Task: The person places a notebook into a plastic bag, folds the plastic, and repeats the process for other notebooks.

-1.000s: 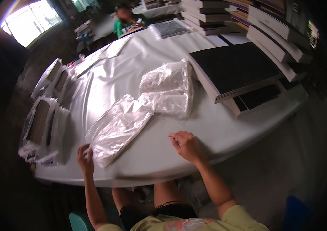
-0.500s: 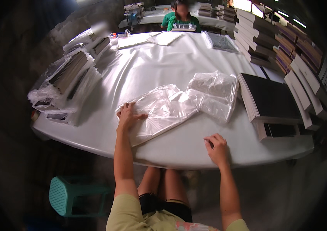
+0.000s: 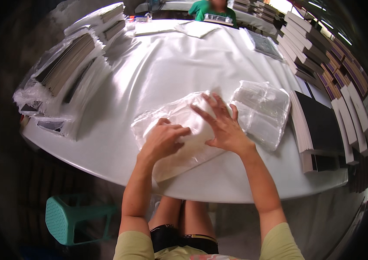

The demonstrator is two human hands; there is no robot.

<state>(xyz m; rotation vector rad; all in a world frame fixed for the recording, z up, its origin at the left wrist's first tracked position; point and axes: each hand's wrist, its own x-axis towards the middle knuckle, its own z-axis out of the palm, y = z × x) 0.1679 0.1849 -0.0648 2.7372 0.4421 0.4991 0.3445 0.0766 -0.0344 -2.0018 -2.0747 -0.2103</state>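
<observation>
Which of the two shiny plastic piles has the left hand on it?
The left pile: the left hand is on it. The right pile, next to the black-topped stack, lies clear of that hand.

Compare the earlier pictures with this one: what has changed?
The right hand has moved forward and left from the bare white-covered table to over the flat, shiny clear-plastic layer, its fingers spread. The left hand has moved inward from that layer's left end. No firm grip shows. The crinkled, rectangular clear-plastic bundle and black-topped rectangular stack stayed put.
</observation>
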